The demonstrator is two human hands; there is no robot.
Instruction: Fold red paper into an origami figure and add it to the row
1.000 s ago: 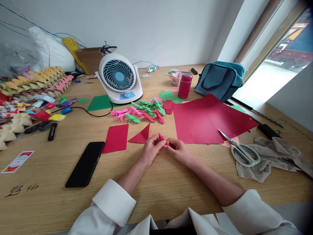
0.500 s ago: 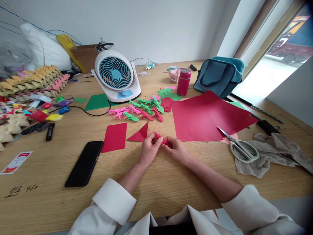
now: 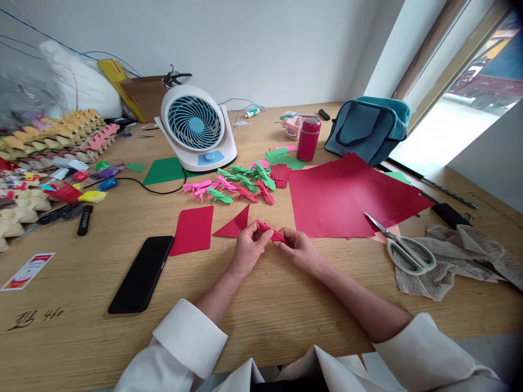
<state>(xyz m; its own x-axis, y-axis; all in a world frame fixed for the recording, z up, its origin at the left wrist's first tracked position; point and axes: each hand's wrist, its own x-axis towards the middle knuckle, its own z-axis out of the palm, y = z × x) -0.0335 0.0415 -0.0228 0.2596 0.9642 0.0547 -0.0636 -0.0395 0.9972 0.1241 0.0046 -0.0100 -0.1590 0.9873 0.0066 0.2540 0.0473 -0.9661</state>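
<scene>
Between my two hands is a small red folded paper figure (image 3: pixel 276 235), slim and partly covered by fingers. My left hand (image 3: pixel 250 247) pinches its left end with thumb and fingers. On its right end my right hand (image 3: pixel 300 250) is closed in a pinch too. Just behind my left hand lies a red paper triangle (image 3: pixel 235 224) with a fold in it. A stack of red paper rectangles (image 3: pixel 192 231) is left of that. Farther back sits a pile of folded paper figures (image 3: pixel 245 179) in green, pink and red.
Large red sheets (image 3: pixel 351 201) lie right of centre, with scissors (image 3: pixel 408 253) and a crumpled cloth (image 3: pixel 445 267) near them. A black phone (image 3: pixel 141 275) is at left. Behind stand a fan (image 3: pixel 196 128), a red flask (image 3: pixel 308 139) and a blue bag (image 3: pixel 368 130).
My right hand has shifted slightly to the right, and more of the red folded paper shows between the hands. My left hand keeps its pinch. The whole view has moved a little.
</scene>
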